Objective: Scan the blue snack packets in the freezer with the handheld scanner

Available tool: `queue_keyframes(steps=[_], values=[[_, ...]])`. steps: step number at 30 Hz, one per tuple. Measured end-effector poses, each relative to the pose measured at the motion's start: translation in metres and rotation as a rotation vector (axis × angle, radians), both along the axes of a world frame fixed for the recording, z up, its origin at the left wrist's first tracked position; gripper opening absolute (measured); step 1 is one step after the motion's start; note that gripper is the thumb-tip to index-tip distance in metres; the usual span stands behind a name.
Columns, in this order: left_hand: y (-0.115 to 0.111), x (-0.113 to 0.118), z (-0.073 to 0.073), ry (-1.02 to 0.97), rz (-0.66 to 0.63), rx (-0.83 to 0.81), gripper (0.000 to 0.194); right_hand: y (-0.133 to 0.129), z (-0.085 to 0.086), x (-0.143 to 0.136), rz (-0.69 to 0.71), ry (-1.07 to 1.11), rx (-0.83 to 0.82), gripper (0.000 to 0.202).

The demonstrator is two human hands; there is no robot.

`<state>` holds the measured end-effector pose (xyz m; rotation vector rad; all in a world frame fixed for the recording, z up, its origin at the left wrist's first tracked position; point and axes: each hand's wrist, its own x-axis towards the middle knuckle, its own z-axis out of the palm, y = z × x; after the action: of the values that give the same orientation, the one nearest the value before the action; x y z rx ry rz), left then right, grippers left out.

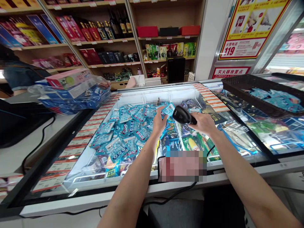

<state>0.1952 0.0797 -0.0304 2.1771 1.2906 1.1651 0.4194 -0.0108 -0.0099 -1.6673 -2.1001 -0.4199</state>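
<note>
My left hand [159,122] holds up a small blue packet [168,109], its fingers pinched on the packet's near edge. Wrapped in my right hand [203,123] is a black barcode scanner [181,114], its head turned toward the packet and close beside it. Below and to the left spreads a loose heap of similar blue packets [130,122] over the chest freezer's glass top [80,167]. A phone-like device with a blurred screen [182,166] stands at the freezer's front edge, between my forearms.
A brown basket [237,87] with more blue packets sits at the right. Plastic-wrapped boxes [73,91] are stacked at the left, near another person's sleeve [26,72]. A black cable [171,198] runs along the front edge. Stocked shelves [111,41] stand behind.
</note>
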Motion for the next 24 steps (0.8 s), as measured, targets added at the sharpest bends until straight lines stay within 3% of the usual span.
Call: queue_keyframes(steps=[24], values=[[-0.0008, 0.0042, -0.0007, 0.044, -0.048, 0.047, 0.046, 0.0011, -0.0019, -0.0068, -0.039, -0.016, 0.016, 0.037]])
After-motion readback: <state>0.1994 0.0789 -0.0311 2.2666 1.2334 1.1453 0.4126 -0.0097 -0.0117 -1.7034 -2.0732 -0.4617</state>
